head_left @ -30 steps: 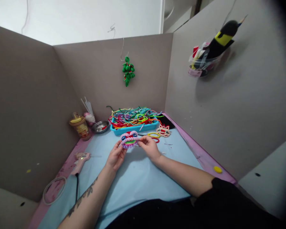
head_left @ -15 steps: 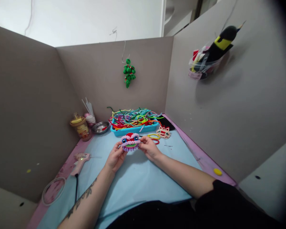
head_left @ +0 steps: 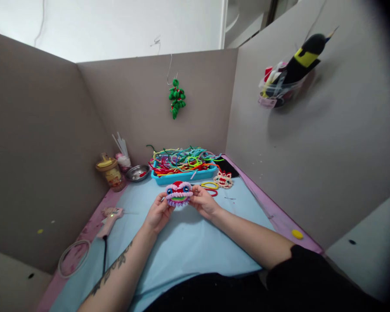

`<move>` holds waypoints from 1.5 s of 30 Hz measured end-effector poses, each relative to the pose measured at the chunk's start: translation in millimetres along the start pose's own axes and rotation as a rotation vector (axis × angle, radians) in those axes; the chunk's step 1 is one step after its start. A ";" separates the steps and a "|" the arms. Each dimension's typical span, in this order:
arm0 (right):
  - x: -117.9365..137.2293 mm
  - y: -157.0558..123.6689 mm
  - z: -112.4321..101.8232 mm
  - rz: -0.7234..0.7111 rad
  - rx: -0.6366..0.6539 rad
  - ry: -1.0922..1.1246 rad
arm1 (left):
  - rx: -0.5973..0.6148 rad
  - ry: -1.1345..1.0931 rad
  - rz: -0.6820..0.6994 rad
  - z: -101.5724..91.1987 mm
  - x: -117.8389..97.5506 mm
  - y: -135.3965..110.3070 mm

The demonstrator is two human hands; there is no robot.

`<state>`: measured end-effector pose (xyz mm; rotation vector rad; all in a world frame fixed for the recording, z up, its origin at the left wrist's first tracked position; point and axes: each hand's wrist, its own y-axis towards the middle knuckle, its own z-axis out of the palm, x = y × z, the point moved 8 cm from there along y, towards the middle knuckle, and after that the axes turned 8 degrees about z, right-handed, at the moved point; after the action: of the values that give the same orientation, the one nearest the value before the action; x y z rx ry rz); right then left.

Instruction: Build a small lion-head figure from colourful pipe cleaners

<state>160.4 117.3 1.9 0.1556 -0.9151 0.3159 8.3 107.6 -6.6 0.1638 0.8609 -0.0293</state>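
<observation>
A small pipe-cleaner lion head [head_left: 178, 193], with a purple fringe, red top, blue eyes and a green mouth, is held up between both hands above the light blue mat [head_left: 182, 242]. My left hand [head_left: 157, 213] pinches its left side and my right hand [head_left: 204, 201] pinches its right side. Just beyond it stands a blue tray [head_left: 182, 175] heaped with several coloured pipe cleaners [head_left: 182, 159]. A cream and red lion head [head_left: 223, 179] and yellow and red pipe-cleaner loops [head_left: 210, 187] lie to the right of my right hand.
A pink glue gun [head_left: 108, 219] with a black cord lies at the left, near a clear tape ring [head_left: 73, 258]. A yellow-lidded jar [head_left: 110, 173] and a metal bowl [head_left: 137, 172] stand in the back left corner. Cardboard walls enclose three sides; a green ornament [head_left: 176, 98] hangs on the back wall.
Both hands have turned the lion head slightly upright, so its face shows more fully. The hands stay in nearly the same place.
</observation>
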 end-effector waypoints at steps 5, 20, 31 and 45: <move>-5.7 2.6 -1.4 0.039 0.047 0.035 | 0.028 -0.009 -0.019 3.2 1.9 -0.5; -4.7 2.3 0.3 0.034 0.065 0.103 | 0.040 -0.028 -0.046 4.2 5.4 -1.5; -8.7 3.1 1.6 0.052 0.102 0.075 | -0.033 -0.069 0.012 -10.5 4.4 7.0; 23.6 -15.6 -9.2 -0.364 -0.319 -0.645 | -0.199 0.027 0.163 -16.6 -6.2 5.0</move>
<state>186.0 109.8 15.2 0.1271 -1.5328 -0.2397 -7.8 114.9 -11.8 0.0473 0.8693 0.2103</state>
